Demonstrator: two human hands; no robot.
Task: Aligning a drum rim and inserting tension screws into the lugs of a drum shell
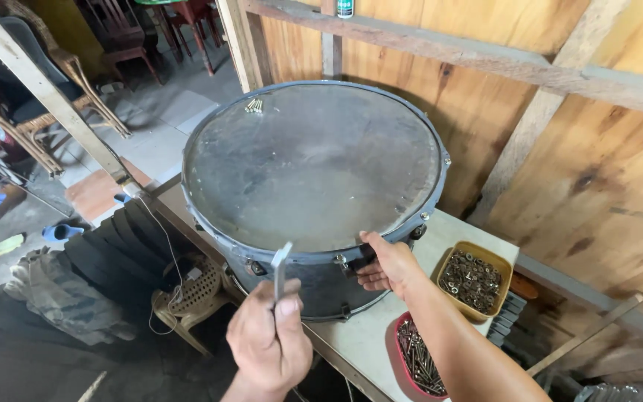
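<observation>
A large drum (314, 167) with a worn grey head and a metal rim lies flat on a pale table (359, 346). My right hand (387, 264) grips the drum's near rim, thumb on top, fingers on the shell beside a tension lug (342, 262). My left hand (269, 339) is in front of the drum, closed around a small metal drum key (280, 268) that points up toward the rim. A few loose screws (254, 106) rest on the far edge of the drumhead.
A yellow tray of washers and nuts (473, 279) and a red tray of long screws (415, 359) sit on the table at the right. Plywood wall stands behind. Chairs, a woven stool (191, 294) and stacked dark hoops (117, 249) crowd the floor at left.
</observation>
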